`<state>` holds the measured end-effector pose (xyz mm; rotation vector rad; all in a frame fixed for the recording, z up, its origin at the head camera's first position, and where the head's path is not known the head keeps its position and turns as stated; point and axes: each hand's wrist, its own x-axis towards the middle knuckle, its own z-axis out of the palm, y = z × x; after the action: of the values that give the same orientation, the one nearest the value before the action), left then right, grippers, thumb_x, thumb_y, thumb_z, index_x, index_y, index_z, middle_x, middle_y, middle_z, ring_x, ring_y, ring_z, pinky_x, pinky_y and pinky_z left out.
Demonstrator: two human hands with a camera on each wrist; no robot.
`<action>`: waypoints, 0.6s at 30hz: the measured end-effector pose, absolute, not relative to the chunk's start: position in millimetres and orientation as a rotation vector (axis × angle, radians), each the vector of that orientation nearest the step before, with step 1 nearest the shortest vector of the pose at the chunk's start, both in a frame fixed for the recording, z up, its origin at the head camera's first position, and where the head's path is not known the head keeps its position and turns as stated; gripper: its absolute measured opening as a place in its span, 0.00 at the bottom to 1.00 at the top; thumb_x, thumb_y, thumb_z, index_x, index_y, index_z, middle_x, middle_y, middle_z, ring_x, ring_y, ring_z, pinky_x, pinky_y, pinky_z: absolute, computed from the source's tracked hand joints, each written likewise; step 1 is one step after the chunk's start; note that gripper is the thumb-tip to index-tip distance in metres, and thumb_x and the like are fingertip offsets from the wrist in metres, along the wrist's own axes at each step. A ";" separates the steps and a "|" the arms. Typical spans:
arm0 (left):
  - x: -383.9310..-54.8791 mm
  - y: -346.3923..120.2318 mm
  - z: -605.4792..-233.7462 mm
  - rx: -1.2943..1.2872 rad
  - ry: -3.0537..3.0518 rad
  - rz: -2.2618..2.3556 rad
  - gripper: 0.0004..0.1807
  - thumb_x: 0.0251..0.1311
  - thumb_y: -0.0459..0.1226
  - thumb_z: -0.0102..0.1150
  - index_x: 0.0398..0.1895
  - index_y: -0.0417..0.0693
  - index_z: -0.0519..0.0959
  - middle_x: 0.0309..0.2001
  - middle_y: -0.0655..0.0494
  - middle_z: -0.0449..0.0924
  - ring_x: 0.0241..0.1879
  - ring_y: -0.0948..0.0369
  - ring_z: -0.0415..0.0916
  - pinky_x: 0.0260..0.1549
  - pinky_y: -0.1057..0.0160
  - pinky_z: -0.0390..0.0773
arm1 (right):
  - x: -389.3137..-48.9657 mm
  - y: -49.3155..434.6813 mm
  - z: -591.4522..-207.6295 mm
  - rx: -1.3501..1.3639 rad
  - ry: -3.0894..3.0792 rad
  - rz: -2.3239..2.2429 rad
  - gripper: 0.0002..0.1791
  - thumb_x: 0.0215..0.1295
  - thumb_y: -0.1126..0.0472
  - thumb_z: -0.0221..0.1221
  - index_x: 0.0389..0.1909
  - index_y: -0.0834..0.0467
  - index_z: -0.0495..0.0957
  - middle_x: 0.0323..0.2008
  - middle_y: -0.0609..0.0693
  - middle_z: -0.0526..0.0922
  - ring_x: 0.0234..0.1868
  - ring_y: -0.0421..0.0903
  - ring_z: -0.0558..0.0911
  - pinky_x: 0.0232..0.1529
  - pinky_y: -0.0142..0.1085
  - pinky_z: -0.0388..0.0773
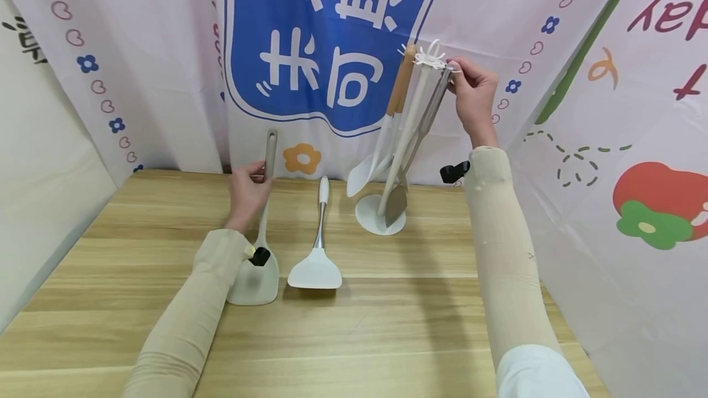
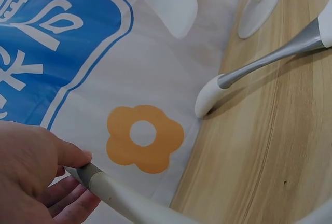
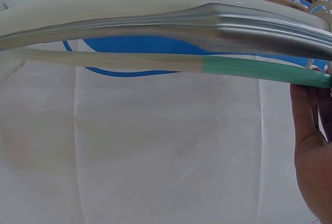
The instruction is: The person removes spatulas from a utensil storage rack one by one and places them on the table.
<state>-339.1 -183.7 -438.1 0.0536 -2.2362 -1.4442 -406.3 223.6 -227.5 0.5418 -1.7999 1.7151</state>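
Two things lie off the rack: the grey-handled turner, pinched by its handle in the left hand, and the white turner, untouched on the table; tools already hang on the rack, so hanging looks part done, two apparently left; the right hand touches a green handle there; whether it grips, I cannot tell.

Left hand and right hand, both bare. Left sleeve and right sleeve: beige, close-fitting, each ending in a broad cuff; creases cross the left. A small black block projects beside each cuff. White cloth overlaps the right sleeve's upper end.
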 end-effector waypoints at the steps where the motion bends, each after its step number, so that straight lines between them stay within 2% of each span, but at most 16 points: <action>1: -340.1 -184.5 -439.4 0.053 -2.239 -1.441 0.23 0.60 0.26 0.65 0.60 0.32 0.79 0.50 0.33 0.85 0.45 0.42 0.85 0.33 0.82 0.75 | -406.1 223.1 -227.5 0.540 -1.802 1.716 0.14 0.69 0.60 0.61 0.47 0.66 0.87 0.37 0.47 0.88 0.38 0.41 0.85 0.48 0.29 0.84; 6: -344.6 -187.1 -444.4 0.034 -2.264 -1.417 0.22 0.60 0.25 0.64 0.59 0.31 0.79 0.48 0.32 0.85 0.44 0.42 0.86 0.30 0.83 0.74 | -407.6 223.4 -228.3 0.532 -1.807 1.713 0.14 0.69 0.60 0.61 0.47 0.65 0.87 0.38 0.47 0.88 0.39 0.42 0.85 0.48 0.29 0.84; 10: -345.4 -188.0 -445.8 0.027 -2.310 -1.382 0.22 0.60 0.24 0.63 0.60 0.31 0.79 0.48 0.32 0.85 0.44 0.42 0.85 0.37 0.68 0.84 | -409.7 224.2 -229.3 0.539 -1.805 1.713 0.14 0.69 0.60 0.61 0.48 0.65 0.86 0.39 0.48 0.88 0.39 0.42 0.85 0.48 0.29 0.84; 13: -345.9 -188.1 -446.9 0.031 -2.358 -1.370 0.23 0.61 0.25 0.62 0.61 0.32 0.78 0.50 0.33 0.84 0.46 0.43 0.85 0.44 0.54 0.86 | -410.5 224.4 -229.6 0.548 -1.799 1.715 0.14 0.69 0.60 0.61 0.48 0.66 0.86 0.39 0.48 0.88 0.40 0.42 0.85 0.49 0.30 0.84; 15: -346.6 -188.3 -448.1 0.035 -2.390 -1.368 0.23 0.61 0.26 0.61 0.61 0.32 0.78 0.51 0.34 0.84 0.47 0.43 0.84 0.46 0.49 0.86 | -411.1 224.6 -229.5 0.551 -1.795 1.716 0.14 0.69 0.61 0.61 0.48 0.66 0.86 0.39 0.48 0.88 0.40 0.42 0.85 0.49 0.30 0.84; 18: -348.1 -189.6 -450.1 0.036 -2.428 -1.371 0.23 0.62 0.26 0.59 0.62 0.31 0.77 0.51 0.33 0.83 0.48 0.42 0.83 0.47 0.47 0.85 | -411.7 225.0 -229.1 0.556 -1.791 1.720 0.14 0.69 0.61 0.61 0.48 0.66 0.86 0.39 0.48 0.88 0.40 0.42 0.86 0.50 0.30 0.84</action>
<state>-348.1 -189.6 -450.1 0.0361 -2.4283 -1.3706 -411.7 225.0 -229.1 0.5557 -1.7909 1.7201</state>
